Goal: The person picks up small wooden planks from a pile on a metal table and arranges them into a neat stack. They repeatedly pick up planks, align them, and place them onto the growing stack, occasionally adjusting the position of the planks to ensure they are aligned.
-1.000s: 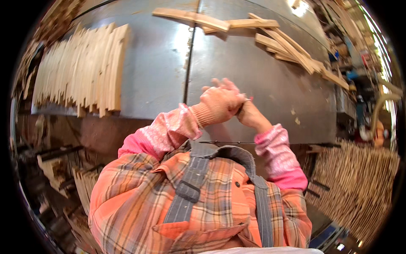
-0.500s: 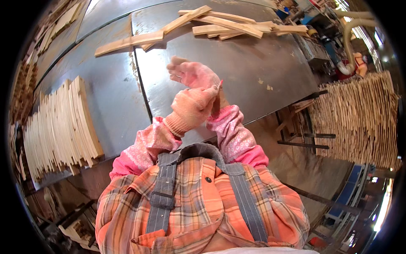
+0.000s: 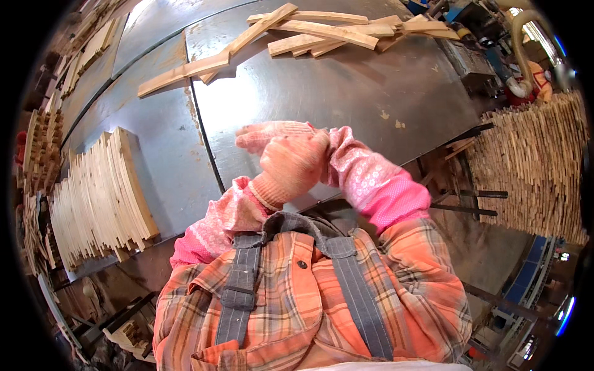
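Observation:
Both of my hands wear pinkish-orange knit gloves, in front of my chest over the near edge of the metal table (image 3: 408, 93). My left hand (image 3: 292, 162) is closed at my right wrist, gripping the cuff of the right glove; its fingertips are partly hidden. My right hand (image 3: 267, 134) points leftward with its fingers stretched out, and part of its palm is covered by the left hand. A pink flowered sleeve cover (image 3: 365, 170) reaches up to the right wrist, and another sleeve cover (image 3: 226, 216) is on the left forearm.
Loose wooden strips (image 3: 325, 31) lie crossed at the table's far side. A row of pale slats (image 3: 102, 195) sits at the left. On the right, beyond the table edge, stands a tall stack of thin wood (image 3: 532, 167) by a metal frame. Machinery with a hose (image 3: 523, 55) is far right.
My right forearm has swung outward and nearer to me, with the right hand now lower and pointing left. My left hand has stayed at the right wrist, shifting slightly right.

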The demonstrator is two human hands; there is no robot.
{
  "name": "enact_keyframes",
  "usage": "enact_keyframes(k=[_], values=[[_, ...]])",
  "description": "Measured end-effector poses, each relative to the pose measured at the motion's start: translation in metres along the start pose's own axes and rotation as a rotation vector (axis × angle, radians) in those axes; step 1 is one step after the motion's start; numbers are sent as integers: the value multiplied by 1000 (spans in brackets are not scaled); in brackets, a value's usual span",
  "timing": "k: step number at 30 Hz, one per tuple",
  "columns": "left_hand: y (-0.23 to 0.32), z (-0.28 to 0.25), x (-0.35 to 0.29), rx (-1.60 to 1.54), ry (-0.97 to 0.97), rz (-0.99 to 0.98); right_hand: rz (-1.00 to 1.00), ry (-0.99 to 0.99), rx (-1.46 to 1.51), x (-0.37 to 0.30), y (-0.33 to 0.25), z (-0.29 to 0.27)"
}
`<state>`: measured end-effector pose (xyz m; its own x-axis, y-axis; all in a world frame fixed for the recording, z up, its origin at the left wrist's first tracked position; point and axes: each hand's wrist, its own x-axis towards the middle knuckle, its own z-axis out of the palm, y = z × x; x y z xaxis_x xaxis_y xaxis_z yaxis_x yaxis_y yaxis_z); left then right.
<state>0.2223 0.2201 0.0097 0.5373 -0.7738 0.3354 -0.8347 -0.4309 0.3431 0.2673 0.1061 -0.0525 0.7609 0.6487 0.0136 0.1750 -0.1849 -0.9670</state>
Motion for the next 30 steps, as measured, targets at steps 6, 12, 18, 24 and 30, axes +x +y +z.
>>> enact_keyframes(k=[6, 12, 18, 24, 30], values=[[19, 15, 28, -69, -137, -20, -303, 510, 1261, -11, 8, -28], [14, 71, 50, -944, 160, -449, -597, 625, 1670, -76, 16, -97], [14, 84, 93, -1507, -222, -892, -673, 396, 1929, -92, 6, -113], [24, 97, 112, -1310, -270, -946, -629, 353, 1960, -95, 3, -132], [20, 119, 101, -1763, -170, -910, -653, 315, 1855, -95, 2, -142]])
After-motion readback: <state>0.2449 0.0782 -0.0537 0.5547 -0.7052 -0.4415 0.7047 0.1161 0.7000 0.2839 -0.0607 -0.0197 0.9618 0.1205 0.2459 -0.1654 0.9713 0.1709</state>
